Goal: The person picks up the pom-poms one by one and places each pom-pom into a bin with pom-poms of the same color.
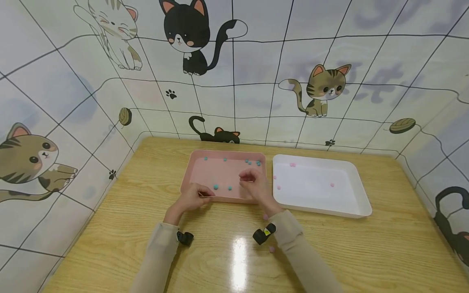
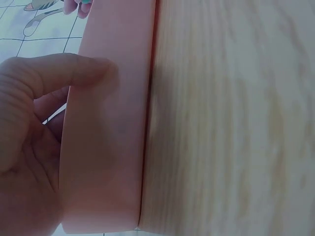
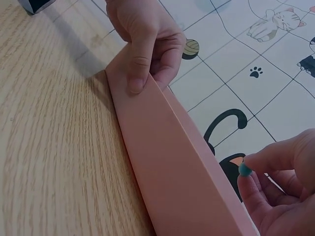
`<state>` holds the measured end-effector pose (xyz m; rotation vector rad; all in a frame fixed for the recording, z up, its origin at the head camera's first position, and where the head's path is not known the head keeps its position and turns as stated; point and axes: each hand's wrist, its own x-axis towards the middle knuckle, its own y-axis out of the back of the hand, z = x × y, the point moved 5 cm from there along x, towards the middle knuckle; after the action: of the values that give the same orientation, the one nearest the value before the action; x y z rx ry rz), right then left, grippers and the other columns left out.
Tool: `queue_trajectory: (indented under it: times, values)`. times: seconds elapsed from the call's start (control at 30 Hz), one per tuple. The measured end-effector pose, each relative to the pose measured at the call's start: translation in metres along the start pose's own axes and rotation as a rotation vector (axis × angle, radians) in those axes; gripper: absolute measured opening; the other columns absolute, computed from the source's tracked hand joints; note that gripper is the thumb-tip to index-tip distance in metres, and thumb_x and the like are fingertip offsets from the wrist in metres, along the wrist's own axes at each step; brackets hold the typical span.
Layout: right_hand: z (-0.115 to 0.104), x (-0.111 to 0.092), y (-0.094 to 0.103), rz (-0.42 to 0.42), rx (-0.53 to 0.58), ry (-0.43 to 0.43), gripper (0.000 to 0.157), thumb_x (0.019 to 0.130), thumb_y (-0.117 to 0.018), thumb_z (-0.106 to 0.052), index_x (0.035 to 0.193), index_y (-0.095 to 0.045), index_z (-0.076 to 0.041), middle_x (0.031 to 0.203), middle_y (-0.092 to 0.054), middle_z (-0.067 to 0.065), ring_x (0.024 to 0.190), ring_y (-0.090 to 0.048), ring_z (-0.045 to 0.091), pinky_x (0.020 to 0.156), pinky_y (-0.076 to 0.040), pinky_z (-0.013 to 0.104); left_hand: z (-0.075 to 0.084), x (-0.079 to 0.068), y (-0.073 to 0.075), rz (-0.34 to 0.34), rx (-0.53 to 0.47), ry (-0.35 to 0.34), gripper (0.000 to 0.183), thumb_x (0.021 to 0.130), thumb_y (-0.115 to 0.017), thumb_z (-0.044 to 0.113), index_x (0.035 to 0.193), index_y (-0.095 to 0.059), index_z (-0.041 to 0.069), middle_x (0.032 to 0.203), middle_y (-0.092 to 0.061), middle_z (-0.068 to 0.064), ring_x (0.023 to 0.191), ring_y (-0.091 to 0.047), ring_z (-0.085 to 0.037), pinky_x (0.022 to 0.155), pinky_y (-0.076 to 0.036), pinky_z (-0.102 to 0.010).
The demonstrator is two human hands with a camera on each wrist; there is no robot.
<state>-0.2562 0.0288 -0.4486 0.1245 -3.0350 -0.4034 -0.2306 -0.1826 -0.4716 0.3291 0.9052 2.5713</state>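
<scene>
My left hand (image 1: 193,197) grips the near wall of a pink tray (image 1: 231,199) at its left end. In the left wrist view the thumb (image 2: 93,71) lies against the outer side of that wall, with the other fingers behind it. Over the right part of the tray, my right hand (image 1: 255,185) pinches a small teal ball (image 3: 244,169) between thumb and fingertip, as the right wrist view shows. Several more teal balls, such as one ball (image 1: 215,187) near the front, lie scattered on the tray's floor.
Right of the pink tray stands a white tray (image 1: 311,187) with several small pink balls (image 1: 332,184) in it. Two pink balls lie on the wooden table: one ball (image 1: 265,217) beside my right wrist, another ball (image 1: 271,249) closer to me. A cat-patterned backdrop (image 1: 256,101) rises behind.
</scene>
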Motion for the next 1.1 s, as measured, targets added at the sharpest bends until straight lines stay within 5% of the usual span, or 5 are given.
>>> queue_trajectory:
  times: [0.7,1.1]
  values:
    - [0.002,0.012,-0.006,0.025,0.058,-0.002,0.015,0.082,-0.065,0.009,0.097,-0.063,0.008,0.096,-0.063,0.018,0.083,-0.059,0.022,0.075,-0.048,0.024,0.001,-0.001,0.002,0.004,-0.001,-0.004,0.006,0.082,-0.068,-0.001,0.083,-0.073,0.001,0.080,-0.070,-0.008,0.072,-0.062,-0.013,0.062,-0.051,-0.023]
    - [-0.001,0.007,0.008,0.046,0.088,0.040,0.017,0.080,-0.065,0.011,0.096,-0.062,0.008,0.097,-0.061,0.019,0.090,-0.060,0.029,0.078,-0.049,0.022,0.001,-0.001,0.002,0.008,0.001,-0.009,0.006,0.082,-0.068,-0.001,0.084,-0.074,0.001,0.081,-0.071,-0.008,0.072,-0.063,-0.014,0.063,-0.051,-0.023]
